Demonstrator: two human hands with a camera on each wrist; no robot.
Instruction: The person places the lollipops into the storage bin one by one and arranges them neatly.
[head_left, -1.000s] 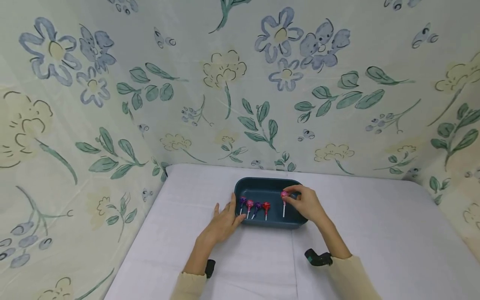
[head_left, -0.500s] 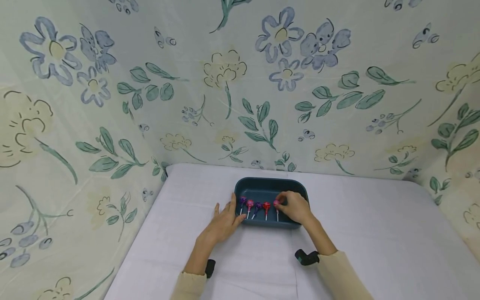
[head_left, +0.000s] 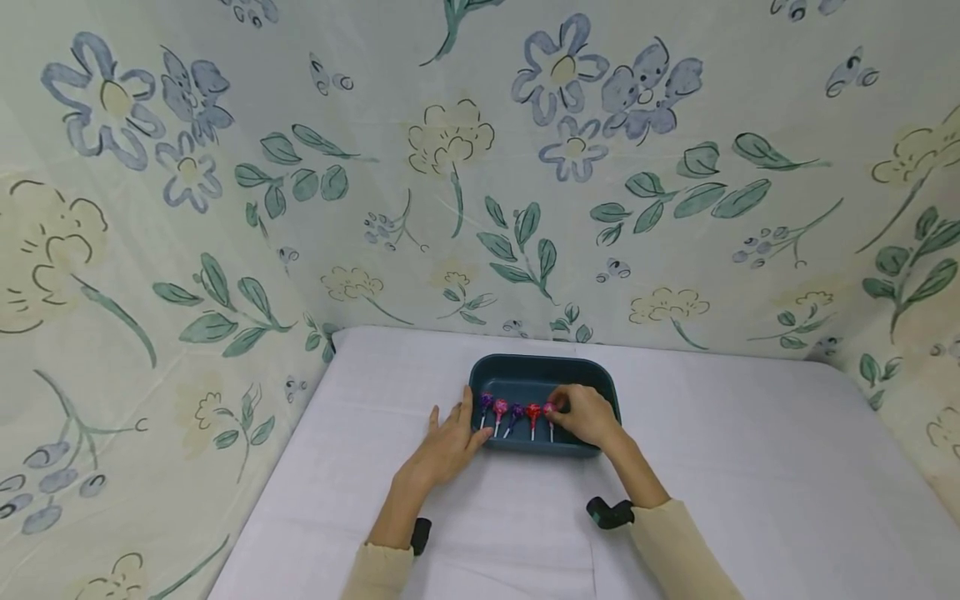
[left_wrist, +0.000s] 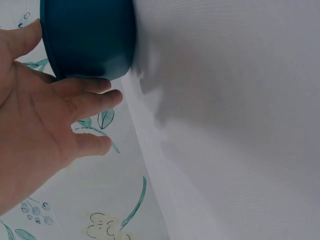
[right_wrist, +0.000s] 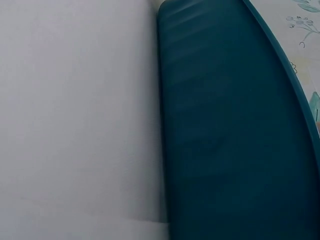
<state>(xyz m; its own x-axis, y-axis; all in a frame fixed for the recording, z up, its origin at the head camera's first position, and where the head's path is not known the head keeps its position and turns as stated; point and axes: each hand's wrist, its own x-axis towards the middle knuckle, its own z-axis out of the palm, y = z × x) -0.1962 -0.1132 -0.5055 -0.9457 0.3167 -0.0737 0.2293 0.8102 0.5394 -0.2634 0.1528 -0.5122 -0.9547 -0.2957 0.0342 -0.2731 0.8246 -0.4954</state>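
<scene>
A dark blue rectangular tray (head_left: 540,450) sits on the table with a row of lollipops inside. From the left come a purple lollipop (head_left: 487,401), a pink lollipop (head_left: 500,407), another purple lollipop (head_left: 517,411) and a red lollipop (head_left: 533,411). My right hand (head_left: 588,415) reaches over the right side and pinches a pink lollipop (head_left: 551,408) by its head, just right of the red one. My left hand (head_left: 442,450) rests against the tray's left end. In the left wrist view its fingers (left_wrist: 95,105) are spread, some touching the outer wall.
White cloth covers the table (head_left: 750,467). Behind and to the left hangs a floral curtain (head_left: 420,250). The right wrist view shows mostly the tray's outer wall (right_wrist: 230,120), with the right hand out of sight there.
My right hand has moved left and down with the pink lollipop, bringing it from the tray's right part to beside the red one. My left hand and the tray have stayed put.
</scene>
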